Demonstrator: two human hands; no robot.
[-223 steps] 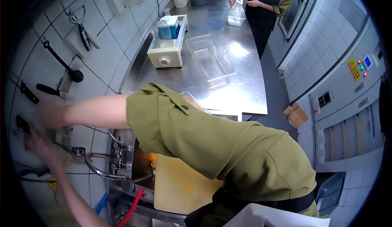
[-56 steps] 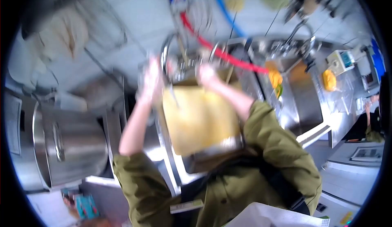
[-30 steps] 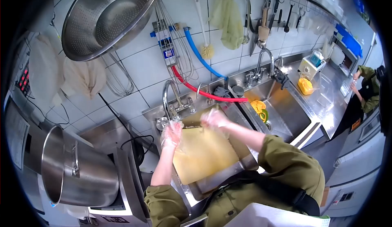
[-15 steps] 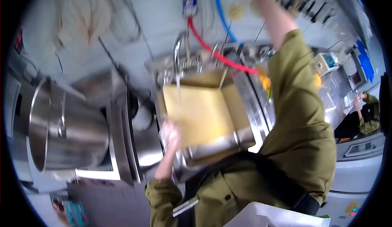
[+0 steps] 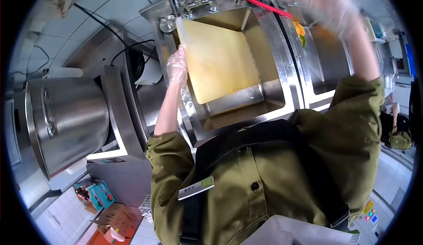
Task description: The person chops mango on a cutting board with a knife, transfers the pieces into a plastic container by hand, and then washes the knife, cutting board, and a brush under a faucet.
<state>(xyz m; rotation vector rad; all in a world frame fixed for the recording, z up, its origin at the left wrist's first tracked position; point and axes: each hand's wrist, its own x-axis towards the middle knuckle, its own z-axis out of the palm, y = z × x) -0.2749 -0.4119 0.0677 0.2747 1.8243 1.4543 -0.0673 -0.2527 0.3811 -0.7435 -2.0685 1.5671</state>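
My left hand (image 5: 176, 66), in a clear plastic glove, grips the left edge of a large pale-yellow cutting board (image 5: 220, 60). The board leans at a slant over the steel sink basin (image 5: 240, 113), its lower edge above the basin floor. My right hand (image 5: 328, 3), also gloved, is raised at the top right and smeared by motion. It reaches across in front of the neighbouring sink and the red hose (image 5: 264, 5); I cannot tell what its fingers hold. The chrome faucet (image 5: 172, 0) stands at the board's upper left corner.
A big steel stockpot (image 5: 72, 117) stands left of the sink, with a white pot (image 5: 151, 71) between them. Orange and green pieces (image 5: 300, 31) lie by the right-hand sink (image 5: 324, 55). Cardboard boxes (image 5: 116, 221) sit on the floor at lower left. Another person (image 5: 398, 126) is at far right.
The view has tilted down, so sink and board appear higher. My right hand has come down and right from the wall. My left hand now grips the board's edge, and the board slants more.
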